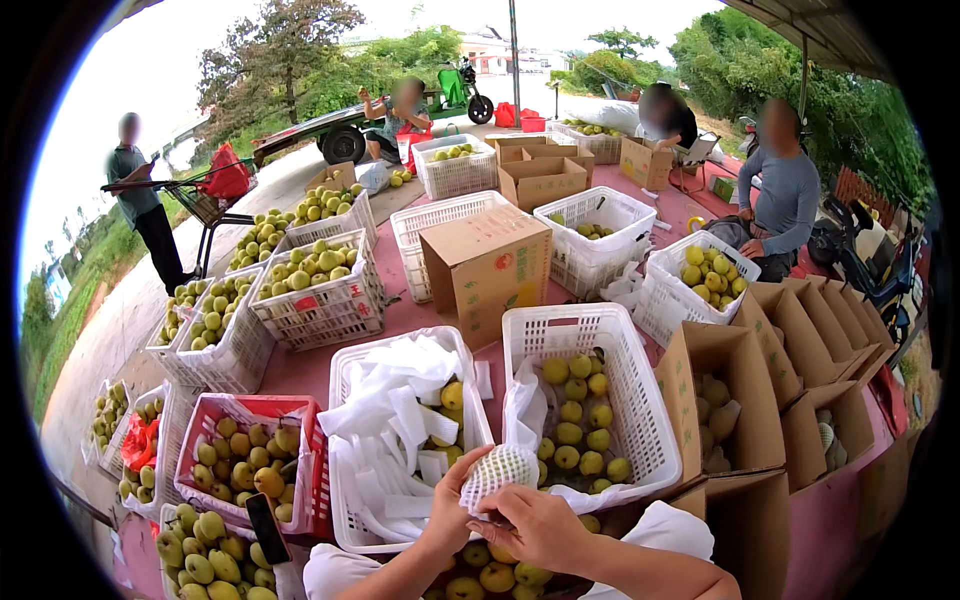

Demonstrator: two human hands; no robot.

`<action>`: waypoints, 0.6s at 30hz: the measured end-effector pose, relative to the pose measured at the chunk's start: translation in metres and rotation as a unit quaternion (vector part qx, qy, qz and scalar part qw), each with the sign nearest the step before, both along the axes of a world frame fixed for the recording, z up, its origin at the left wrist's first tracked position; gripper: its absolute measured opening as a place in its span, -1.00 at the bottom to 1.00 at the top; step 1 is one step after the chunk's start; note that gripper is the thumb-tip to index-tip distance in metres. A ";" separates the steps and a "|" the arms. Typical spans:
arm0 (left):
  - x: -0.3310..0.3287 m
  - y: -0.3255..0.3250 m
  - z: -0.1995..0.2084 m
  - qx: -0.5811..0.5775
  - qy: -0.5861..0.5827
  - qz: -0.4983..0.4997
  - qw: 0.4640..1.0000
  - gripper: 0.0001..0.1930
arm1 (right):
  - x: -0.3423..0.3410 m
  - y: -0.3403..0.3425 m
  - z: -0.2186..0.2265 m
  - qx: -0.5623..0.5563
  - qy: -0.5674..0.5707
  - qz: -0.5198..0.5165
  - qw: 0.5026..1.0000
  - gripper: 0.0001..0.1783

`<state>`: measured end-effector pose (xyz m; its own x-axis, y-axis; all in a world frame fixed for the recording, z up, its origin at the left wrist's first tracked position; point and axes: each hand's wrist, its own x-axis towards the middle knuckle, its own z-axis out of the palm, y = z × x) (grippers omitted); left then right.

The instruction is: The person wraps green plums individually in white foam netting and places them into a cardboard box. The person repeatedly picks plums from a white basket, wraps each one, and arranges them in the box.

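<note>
A pear in a white foam net sleeve (499,472) is held up in front of me. My left hand (447,512) is closed around its left side. My right hand (543,526) has its fingers bent and pinched at the lower right end of the sleeve. Just beyond my left hand stands a white plastic crate (343,512) with a heap of loose foam net sleeves (385,455) and a few pears. Past my right hand, another white crate (655,425) holds loose yellow-green pears (570,433). More pears (497,577) lie below my forearms, partly hidden.
A pink crate (312,465) of pears stands left, with a phone (268,530) near its front corner. Open cardboard boxes (735,400) with wrapped fruit line the right side. A closed carton (490,265) and further pear crates (320,310) stand ahead. Several people are farther off.
</note>
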<state>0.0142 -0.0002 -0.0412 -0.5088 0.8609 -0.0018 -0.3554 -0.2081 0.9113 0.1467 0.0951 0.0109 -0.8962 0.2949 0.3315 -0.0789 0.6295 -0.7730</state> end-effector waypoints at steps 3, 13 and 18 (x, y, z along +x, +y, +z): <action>-0.008 -0.005 0.005 0.025 -0.175 -0.013 0.984 -0.41 | -0.003 0.007 0.007 0.163 0.072 0.036 0.983 -0.45; 0.006 -0.004 -0.006 -0.112 -0.093 -0.053 0.988 -0.29 | 0.003 0.034 -0.012 0.150 -0.057 0.085 0.983 -0.11; 0.008 -0.004 -0.020 -0.086 -0.160 -0.162 0.970 -0.23 | 0.005 0.047 -0.010 0.118 -0.124 0.066 0.983 -0.18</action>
<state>0.0219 -0.0043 -0.0614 -0.1604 0.9487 -0.2723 -0.6475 0.1071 0.7545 0.1520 0.1418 0.0013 -0.9833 0.1117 0.1440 0.0002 0.7907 -0.6122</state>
